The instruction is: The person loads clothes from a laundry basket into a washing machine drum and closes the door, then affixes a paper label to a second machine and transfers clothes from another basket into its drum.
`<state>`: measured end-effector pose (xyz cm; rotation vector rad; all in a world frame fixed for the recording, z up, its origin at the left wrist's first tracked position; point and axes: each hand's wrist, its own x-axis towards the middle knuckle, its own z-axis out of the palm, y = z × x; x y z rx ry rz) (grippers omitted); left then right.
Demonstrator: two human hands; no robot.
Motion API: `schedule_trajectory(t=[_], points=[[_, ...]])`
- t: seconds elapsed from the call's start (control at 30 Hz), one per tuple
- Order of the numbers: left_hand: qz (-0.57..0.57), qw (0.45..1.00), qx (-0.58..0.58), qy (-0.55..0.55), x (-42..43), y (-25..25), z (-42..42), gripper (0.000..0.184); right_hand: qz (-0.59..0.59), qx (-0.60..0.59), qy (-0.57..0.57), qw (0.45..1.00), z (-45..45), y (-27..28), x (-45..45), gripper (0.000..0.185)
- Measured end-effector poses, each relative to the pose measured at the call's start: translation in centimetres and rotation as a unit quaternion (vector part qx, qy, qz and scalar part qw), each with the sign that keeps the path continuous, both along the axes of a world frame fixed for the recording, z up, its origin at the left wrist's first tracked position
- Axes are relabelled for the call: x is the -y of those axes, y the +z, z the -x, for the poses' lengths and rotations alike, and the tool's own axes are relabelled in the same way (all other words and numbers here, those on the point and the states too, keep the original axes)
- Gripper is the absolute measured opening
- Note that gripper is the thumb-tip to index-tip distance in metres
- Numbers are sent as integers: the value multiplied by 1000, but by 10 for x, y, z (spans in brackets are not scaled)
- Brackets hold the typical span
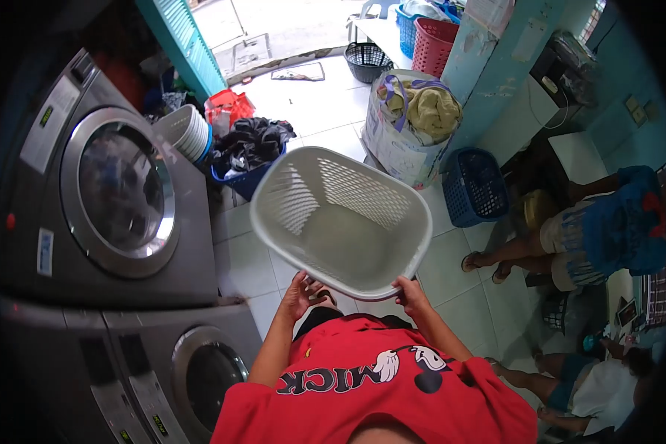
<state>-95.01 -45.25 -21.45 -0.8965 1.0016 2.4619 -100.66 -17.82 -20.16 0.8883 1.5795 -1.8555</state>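
Observation:
A light grey plastic laundry basket [344, 233] with latticed sides is held out in front of me, its open top tilted towards me. Nothing lies on its solid bottom. My left hand [301, 296] is at the near rim on the left, fingers curled against it and partly tucked beneath. On the near right corner, my right hand [413, 294] grips the rim with the thumb on top; its other fingers are mostly hidden.
Stacked front-loading machines [118, 192] stand at left. Beyond my basket are a blue basket of dark clothes [251, 144], a large bag of laundry [403, 140] and a dark blue basket [475, 186]. Two people [621, 222] are on the right.

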Motion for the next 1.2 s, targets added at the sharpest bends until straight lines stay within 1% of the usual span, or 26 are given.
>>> schedule_trajectory(t=[0.07,0.1,0.13,0.17,0.2,0.23,0.27,0.3,0.33,0.37,0.4,0.47,0.5,0.53,0.57,0.6,0.7,0.73,0.77,0.83,0.9,1.0,1.07,1.1,1.13,1.2], points=[[-49,997,-37,37,11,20,32,63,36,-25,71,997,24,21,32,22],[-65,996,4,52,29,12,49,54,13,-40,73,996,36,34,51,23],[-82,994,3,70,47,6,60,45,-9,-58,77,995,52,44,70,25],[-65,995,-6,80,65,0,70,43,5,-82,105,991,68,49,84,35],[-48,995,-14,90,81,-1,80,41,4,-82,95,992,85,53,98,35],[-72,992,-22,105,97,-4,92,38,9,-107,128,986,100,56,111,42],[-82,990,-21,110,104,12,107,19,11,-132,160,978,114,60,121,49],[-85,990,-26,113,109,28,119,23,5,-128,146,981,127,63,128,49],[-86,989,-33,115,116,38,135,26,8,-139,167,976,141,66,137,56],[-87,988,-45,118,127,38,148,29,12,-152,190,970,157,70,144,63],[-87,987,-56,124,134,43,162,33,10,-154,180,972,172,77,147,63],[-82,986,-70,127,144,53,194,35,126,-128,193,965,200,87,152,72],[-77,985,-77,134,152,55,209,36,83,-203,197,955,216,68,155,69],[-71,984,-83,141,158,53,222,37,84,-198,192,958,226,63,152,69],[-80,982,-90,143,164,52,239,42,-21,-318,198,927,243,80,150,64],[-76,983,-87,140,167,54,257,42,-125,-430,199,871,263,101,147,60],[-43,974,-129,184,173,66,308,54,163,-476,236,831,313,204,130,54],[-38,972,-145,181,173,73,326,55,258,-481,244,802,325,235,123,54],[-59,972,-132,185,186,63,340,56,330,-528,248,742,335,247,120,54],[-75,973,-109,188,197,60,367,56,399,-567,264,671,355,266,114,51],[-30,967,-151,201,191,75,401,57,407,-602,273,630,378,279,107,49],[-32,965,-168,199,196,75,439,57,351,-654,259,618,412,291,96,45],[-36,968,-175,176,209,72,465,57,275,-683,229,636,437,293,89,42],[-50,970,-170,168,222,63,480,57,206,-693,205,660,451,291,86,41],[-66,971,-165,161,233,54,495,57,90,-683,171,704,466,283,85,40],[-43,970,-177,160,223,64,527,56,-111,-575,112,803,495,232,89,37]])
